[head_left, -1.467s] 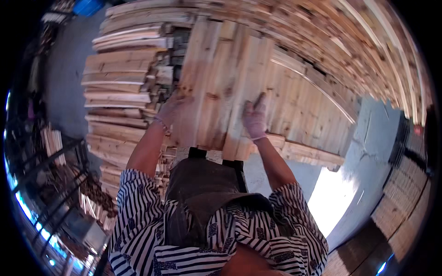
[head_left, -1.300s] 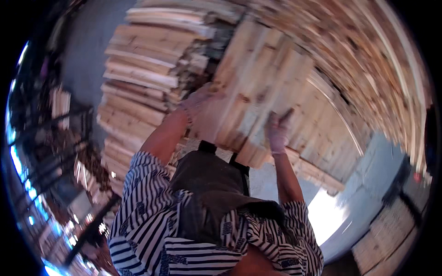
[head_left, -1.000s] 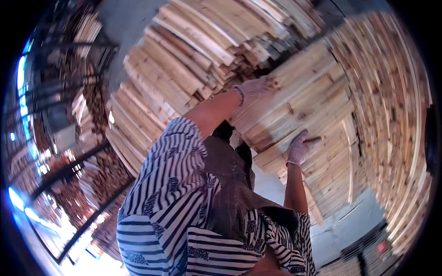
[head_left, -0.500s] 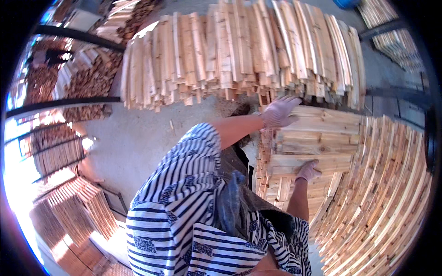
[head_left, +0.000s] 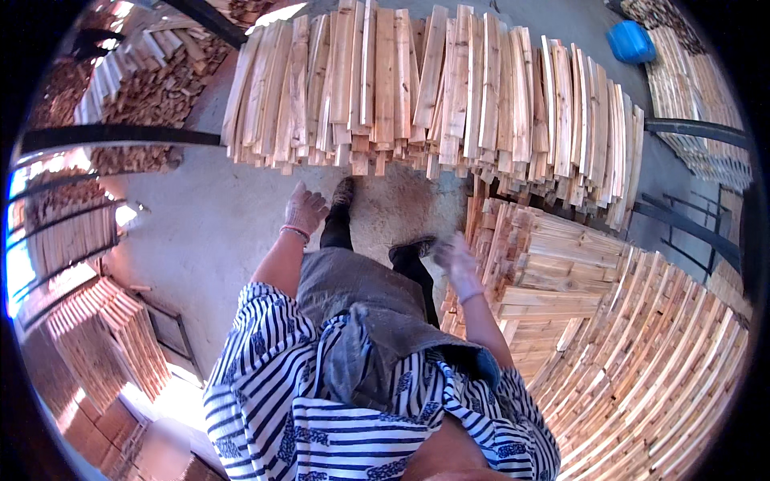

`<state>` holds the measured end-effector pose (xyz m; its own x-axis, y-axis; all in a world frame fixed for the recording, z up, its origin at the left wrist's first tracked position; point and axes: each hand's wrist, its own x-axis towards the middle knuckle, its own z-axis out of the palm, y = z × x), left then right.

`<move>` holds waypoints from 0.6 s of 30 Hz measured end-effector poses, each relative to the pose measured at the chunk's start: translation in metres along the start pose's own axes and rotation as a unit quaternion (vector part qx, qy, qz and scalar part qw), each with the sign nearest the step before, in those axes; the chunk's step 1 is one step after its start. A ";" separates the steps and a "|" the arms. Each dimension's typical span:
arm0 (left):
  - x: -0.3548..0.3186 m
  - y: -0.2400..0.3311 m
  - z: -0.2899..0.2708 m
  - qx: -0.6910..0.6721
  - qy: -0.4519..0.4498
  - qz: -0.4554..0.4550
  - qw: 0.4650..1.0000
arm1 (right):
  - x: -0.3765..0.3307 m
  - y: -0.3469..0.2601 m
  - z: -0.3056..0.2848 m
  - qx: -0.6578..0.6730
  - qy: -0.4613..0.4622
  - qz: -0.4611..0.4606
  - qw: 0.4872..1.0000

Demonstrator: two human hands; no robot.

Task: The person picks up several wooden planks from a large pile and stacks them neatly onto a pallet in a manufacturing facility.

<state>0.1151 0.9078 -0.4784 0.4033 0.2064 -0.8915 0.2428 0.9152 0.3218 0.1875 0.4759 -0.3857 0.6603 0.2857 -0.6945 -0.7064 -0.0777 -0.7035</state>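
My left hand (head_left: pixel 305 210), in a pale work glove, hangs over the concrete floor in front of the long pile of wooden slats (head_left: pixel 385 88). Its fingers are slightly bent and a little apart, with nothing in them. My right hand (head_left: pixel 459 264), also gloved, is beside the stack of wooden boards (head_left: pixel 553 268) on my right. Motion smears its fingers, and I see no board in it. The boards lie flat in layers, and their ends form the stack's left side.
Curved rows of stacked slats (head_left: pixel 642 369) fill the right side. Dark metal bars (head_left: pixel 120 138) stick out beside the long pile. A blue plastic container (head_left: pixel 631 42) stands at the far right. More wood bundles (head_left: pixel 104 337) stand at left. My shoes are on the concrete floor (head_left: pixel 200 216).
Both hands have come off the board stack. My left hand has swung left over the floor, and my right hand has moved to the stack's left side. My body has turned left.
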 end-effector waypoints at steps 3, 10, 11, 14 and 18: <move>0.055 0.024 0.052 0.003 -0.009 -0.002 1.000 | 0.086 0.000 0.088 0.172 0.068 0.161 0.969; 0.104 0.047 0.123 -0.029 0.095 0.031 0.995 | 0.260 -0.065 0.174 0.350 0.224 0.142 0.898; 0.116 0.040 0.126 0.010 0.111 0.031 0.993 | 0.277 -0.069 0.175 0.335 0.216 0.148 0.905; 0.150 0.020 0.114 0.185 0.179 0.096 0.962 | 0.319 -0.086 0.211 0.306 0.261 0.168 0.900; 0.112 0.021 0.147 0.216 0.196 0.030 0.956 | 0.342 -0.072 0.234 0.185 0.336 0.206 0.900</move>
<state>0.2949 0.8989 -0.5249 0.0874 0.4445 -0.8915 0.6049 0.6873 0.4020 0.4049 0.8032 -0.5374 0.2400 -0.3455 -0.9072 -0.8812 0.3145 -0.3529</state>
